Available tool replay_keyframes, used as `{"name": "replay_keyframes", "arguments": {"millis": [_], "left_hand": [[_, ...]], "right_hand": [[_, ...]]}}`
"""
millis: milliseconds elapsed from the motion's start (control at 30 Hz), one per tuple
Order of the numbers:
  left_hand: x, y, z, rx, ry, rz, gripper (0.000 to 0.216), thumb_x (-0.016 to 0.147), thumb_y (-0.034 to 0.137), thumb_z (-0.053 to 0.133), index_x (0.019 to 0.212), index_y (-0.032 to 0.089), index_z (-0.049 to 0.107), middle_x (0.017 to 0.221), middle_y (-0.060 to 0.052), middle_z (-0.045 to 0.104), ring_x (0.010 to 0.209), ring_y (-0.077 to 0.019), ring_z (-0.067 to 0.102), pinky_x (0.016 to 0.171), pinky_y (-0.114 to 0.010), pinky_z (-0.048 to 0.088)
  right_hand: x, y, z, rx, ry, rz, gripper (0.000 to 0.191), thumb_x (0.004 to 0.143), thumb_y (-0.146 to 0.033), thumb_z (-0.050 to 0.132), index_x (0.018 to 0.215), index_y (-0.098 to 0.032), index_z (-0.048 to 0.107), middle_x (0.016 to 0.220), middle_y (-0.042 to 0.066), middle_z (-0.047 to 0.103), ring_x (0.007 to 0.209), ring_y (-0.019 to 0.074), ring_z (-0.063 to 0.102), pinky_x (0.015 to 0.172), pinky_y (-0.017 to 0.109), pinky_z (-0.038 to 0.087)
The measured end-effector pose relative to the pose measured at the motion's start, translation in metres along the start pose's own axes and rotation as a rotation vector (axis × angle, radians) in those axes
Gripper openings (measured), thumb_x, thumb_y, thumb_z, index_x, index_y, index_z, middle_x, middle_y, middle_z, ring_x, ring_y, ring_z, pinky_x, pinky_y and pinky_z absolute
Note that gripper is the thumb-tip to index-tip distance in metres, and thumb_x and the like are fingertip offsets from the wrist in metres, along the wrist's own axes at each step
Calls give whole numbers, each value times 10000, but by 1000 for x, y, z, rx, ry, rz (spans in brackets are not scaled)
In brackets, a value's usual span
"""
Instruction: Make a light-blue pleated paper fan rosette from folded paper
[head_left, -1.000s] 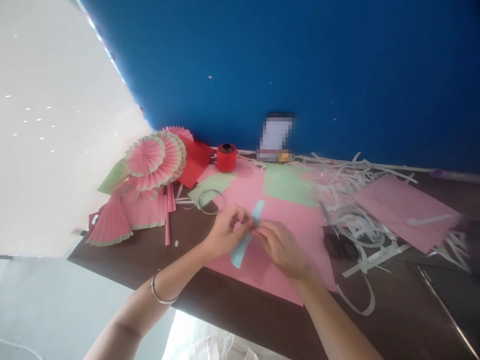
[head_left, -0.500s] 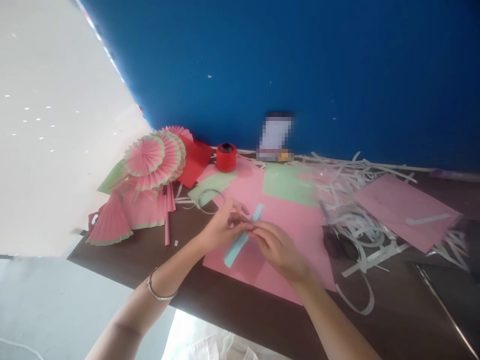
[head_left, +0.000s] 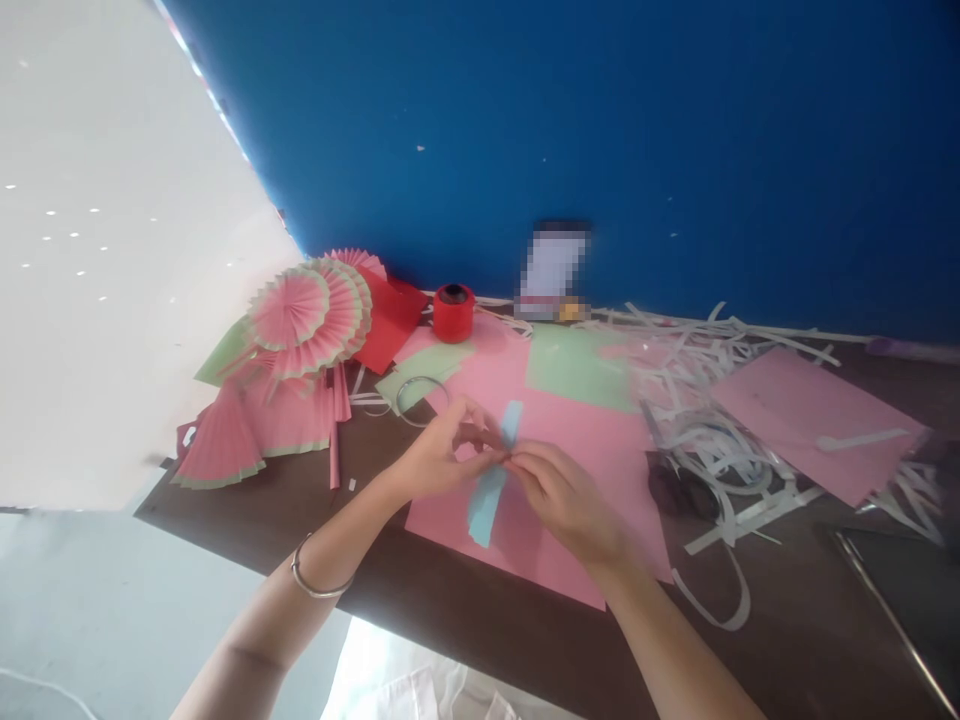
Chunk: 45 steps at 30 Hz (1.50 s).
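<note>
A light blue strip of folded paper (head_left: 489,505) is pinched at its middle, its two ends sticking out above and below my fingers. My left hand (head_left: 450,452) grips it from the left with thumb and fingers closed. From the right, my right hand (head_left: 551,490) pinches the same spot, fingertips meeting those of the left. Exactly how the fingers work at the middle is hidden. Beneath both hands lies a large pink sheet (head_left: 592,540), with a green sheet (head_left: 577,370) on its far part.
Pleated pink-and-green paper fans (head_left: 300,320) are heaped at the left, beside red paper (head_left: 390,320). A red tape-like roll (head_left: 453,314) stands behind, near a phone-like blurred object (head_left: 553,270). White paper strips (head_left: 742,450), black-handled scissors (head_left: 686,490) and a pink sheet (head_left: 810,420) lie right.
The blue paper strip has turned to stand more upright, its lower end swinging right. Both hands stay together at its middle with only slight finger movement.
</note>
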<state>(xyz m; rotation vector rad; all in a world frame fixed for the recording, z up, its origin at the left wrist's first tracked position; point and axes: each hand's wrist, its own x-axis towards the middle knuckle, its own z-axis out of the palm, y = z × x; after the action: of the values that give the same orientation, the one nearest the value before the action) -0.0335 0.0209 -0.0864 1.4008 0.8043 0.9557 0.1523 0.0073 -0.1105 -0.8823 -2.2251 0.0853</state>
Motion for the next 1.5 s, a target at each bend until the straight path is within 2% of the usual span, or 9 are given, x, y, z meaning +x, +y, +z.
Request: {"name": "replay_keyframes", "arguments": {"millis": [233,367,567,833,1233,1367,1500], "left_hand": [[1,0,0,1,-11,-3,294,768,162,595,770,198,303,863,-13,510,799,-122,588,686,-268,445],[0,0,1,33,28,13,309,750,160,603,748,199,297,801,9,485,737,-105,569,664,-257,429],[0,1,2,165,72,44,286,713,123,597,720,193,320,747,25,460,662,-72,481,653,-242,400],[-1,3,3,257,56,60,244,705,94,562,742,196,343,738,23,467,691,-93,513,662,-245,400],[-3,10,3,390,25,144,218,708,141,575,744,199,368,720,26,488,666,-95,491,629,-238,384],[-4,8,6,365,42,84,234,699,159,591,743,199,365,723,27,479,643,-87,453,618,-231,382],[-4,5,9,241,72,10,277,694,133,588,722,201,321,682,42,435,643,-82,472,627,-229,389]], "right_hand": [[-3,4,2,29,-51,51,133,891,-187,427,929,-225,549,882,51,649,825,159,625,756,304,528],[-3,4,3,77,-79,94,147,897,-210,414,914,-235,558,892,48,643,845,164,621,760,310,523],[3,-1,3,172,-41,217,131,900,-260,416,822,-230,517,846,42,604,801,156,599,700,299,515],[11,-7,3,315,-21,318,131,895,-240,407,768,-233,439,829,32,540,779,153,565,664,302,494],[17,-12,0,491,-47,525,174,883,-273,428,731,-209,482,793,26,523,728,142,533,644,275,456],[22,-16,-4,554,-47,555,201,870,-305,459,699,-206,496,760,22,539,701,141,538,628,272,456],[25,-19,-7,617,12,584,209,862,-322,473,690,-206,500,756,23,548,708,144,554,621,269,469]]}}
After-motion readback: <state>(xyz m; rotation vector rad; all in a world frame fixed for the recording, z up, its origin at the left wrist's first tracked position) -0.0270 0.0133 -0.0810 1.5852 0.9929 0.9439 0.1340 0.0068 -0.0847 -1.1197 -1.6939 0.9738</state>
